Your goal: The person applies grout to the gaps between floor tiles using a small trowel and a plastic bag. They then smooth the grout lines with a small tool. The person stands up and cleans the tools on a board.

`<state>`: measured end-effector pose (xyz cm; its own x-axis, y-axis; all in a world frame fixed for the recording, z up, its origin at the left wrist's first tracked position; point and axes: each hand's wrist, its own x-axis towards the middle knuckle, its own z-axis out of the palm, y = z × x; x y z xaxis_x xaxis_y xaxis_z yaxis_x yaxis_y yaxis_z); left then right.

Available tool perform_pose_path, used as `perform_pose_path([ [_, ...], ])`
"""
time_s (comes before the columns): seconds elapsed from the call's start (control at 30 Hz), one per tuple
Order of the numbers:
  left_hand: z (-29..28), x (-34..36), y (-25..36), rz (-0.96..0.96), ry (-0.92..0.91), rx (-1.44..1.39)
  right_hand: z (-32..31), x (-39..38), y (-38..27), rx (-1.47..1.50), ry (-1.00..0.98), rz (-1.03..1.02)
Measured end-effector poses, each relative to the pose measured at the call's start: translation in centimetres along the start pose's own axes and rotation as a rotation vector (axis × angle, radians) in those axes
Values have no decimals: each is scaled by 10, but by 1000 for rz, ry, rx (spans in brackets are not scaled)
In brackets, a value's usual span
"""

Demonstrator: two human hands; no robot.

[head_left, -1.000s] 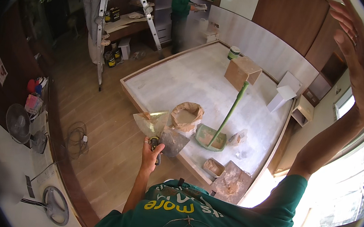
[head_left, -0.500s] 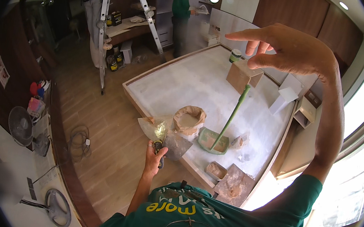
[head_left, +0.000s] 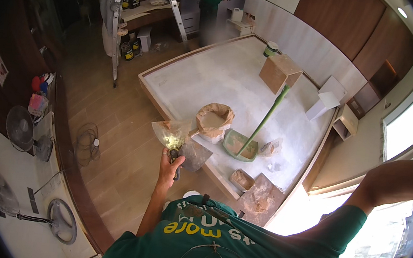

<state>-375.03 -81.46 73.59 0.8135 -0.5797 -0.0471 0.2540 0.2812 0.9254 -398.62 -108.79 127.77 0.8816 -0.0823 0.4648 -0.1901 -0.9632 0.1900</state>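
Two trowels sit gripped in the left hand, near the open sack; the right hand is out of view.

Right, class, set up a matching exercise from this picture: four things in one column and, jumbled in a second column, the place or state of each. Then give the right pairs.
Things:
1. Putty trowels
2. Open paper sack
3. Green-handled tool
4. Wooden box

Places or states:
A. Standing on the far part of the white platform
B. Leaning in the green tray
C. Held in the left hand
D. Open-topped beside the green tray

Pairs: 1-C, 2-D, 3-B, 4-A
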Motion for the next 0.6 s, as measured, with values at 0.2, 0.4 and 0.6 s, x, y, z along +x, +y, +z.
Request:
perform_pose_path([
  [0.2, 2, -3, 4, -67, 21, 16, 23, -22, 15, 32, 82, -10],
  [0.4, 7, 3, 3, -66, -36, 38, 38, -35, 18, 35, 173, -29],
  [0.6, 10, 3, 9, -71, -52, 26, 43, -44, 8, -10, 314, -96],
])
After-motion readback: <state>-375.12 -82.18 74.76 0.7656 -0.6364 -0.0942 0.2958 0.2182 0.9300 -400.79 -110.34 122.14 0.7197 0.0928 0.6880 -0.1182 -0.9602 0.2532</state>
